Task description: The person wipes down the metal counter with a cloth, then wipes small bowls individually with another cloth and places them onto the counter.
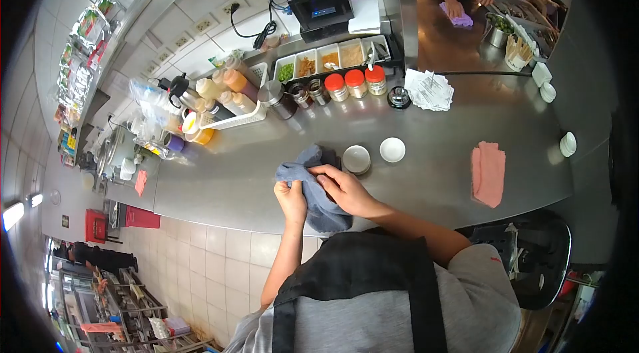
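A blue-grey cloth is bunched up between my two hands over the front part of the steel counter. My left hand grips its near left side, fingers closed on the fabric. On the other side, my right hand has its fingers pressed into the folds. Whether the cloth wraps something cannot be made out. Just beyond my right hand stands a small white bowl, apparently stacked on another. A second small white bowl sits to its right, apart from it.
A folded pink cloth lies on the counter at right. Red-lidded jars, a call bell and paper slips line the back. Left of them is a white basket of bottles. Through the opening, a co-worker's hand holds a purple cloth.
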### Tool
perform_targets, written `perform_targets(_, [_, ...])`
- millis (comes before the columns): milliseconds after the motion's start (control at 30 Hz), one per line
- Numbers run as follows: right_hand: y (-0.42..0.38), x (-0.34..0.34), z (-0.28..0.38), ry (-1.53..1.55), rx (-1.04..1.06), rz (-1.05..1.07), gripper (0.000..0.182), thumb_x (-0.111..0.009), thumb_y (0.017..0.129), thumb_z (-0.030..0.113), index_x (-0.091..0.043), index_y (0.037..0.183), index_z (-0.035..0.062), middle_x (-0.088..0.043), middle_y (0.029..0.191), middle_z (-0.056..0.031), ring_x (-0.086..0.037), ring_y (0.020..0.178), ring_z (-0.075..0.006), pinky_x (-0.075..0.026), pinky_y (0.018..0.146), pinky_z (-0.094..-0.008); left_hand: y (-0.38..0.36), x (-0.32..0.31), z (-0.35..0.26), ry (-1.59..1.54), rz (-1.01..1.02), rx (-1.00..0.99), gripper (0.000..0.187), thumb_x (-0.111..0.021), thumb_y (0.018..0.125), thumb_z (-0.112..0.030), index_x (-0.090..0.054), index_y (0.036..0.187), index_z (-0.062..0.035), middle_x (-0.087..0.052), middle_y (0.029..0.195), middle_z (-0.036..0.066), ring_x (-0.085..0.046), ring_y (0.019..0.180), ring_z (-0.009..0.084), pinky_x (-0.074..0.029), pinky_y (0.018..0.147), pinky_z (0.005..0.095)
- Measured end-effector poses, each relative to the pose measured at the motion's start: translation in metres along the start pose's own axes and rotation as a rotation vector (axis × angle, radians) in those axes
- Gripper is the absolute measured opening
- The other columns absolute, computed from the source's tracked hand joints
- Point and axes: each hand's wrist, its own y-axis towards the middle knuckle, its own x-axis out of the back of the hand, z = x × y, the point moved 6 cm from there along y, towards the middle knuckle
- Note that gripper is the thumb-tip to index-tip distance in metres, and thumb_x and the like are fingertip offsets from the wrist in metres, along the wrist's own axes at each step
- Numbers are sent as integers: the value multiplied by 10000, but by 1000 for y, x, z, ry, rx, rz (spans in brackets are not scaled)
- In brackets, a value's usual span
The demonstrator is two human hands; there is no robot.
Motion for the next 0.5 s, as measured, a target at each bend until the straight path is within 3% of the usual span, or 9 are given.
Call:
perform_targets(67, [1,-2,-5,92,-50,19,223,-499,1004,144,-558,1192,39,-624,801,-51,-604,709,-103,-480,625,-261,0,4,6,12,2,11,114,-469,890,-12,-568,834,-2,-604,825,45,-551,739,115,-466,671,283])
perform_targets(167, [-6,-12,-7,302,-240,82,254,-491,1017,180,-503,1242,64,-570,740,-13,-557,589,-69,-457,508,-228,-10,15,4,398,-156,-78,138,-440,947,-87,-502,872,12,-538,900,101,-515,825,173,-449,749,337])
perform_targets(267, [-5,-16,-7,299,-259,130,276,-473,1024,180,-450,1277,74,-531,751,-11,-539,561,-72,-457,470,-227,-16,20,18,417,-184,36,185,-439,983,-146,-454,908,23,-476,939,133,-476,873,212,-423,814,372])
perform_targets(300, [-4,-15,-9,295,-257,102,254,-488,1019,178,-478,1238,52,-537,735,-5,-540,561,-71,-454,479,-227,-20,21,20,414,-147,112,169,-453,988,-130,-491,1004,34,-520,1022,132,-505,931,203,-434,838,352])
perform_targets(400, [2,-5,-9,217,-177,-9,212,-536,997,190,-541,1129,24,-566,687,-4,-544,517,-70,-442,445,-228,-28,0,13,152,-22,-33,203,-465,978,-86,-505,1133,39,-546,1125,132,-520,1034,187,-430,895,329])
perform_targets(433, [2,1,-8,171,-191,-47,197,-534,997,190,-569,1079,14,-564,666,-1,-536,509,-64,-434,445,-229,-30,-3,17,24,66,71,290,-503,929,-15,-505,1215,29,-570,1159,113,-536,1080,167,-431,920,306])
perform_targets(500, [1,7,-13,162,-189,-60,205,-522,1001,194,-574,1083,13,-557,672,2,-533,513,-60,-429,453,-229,-30,-5,22,32,101,92,257,-522,888,23,-551,1144,26,-605,1072,92,-572,1010,163,-453,881,298])
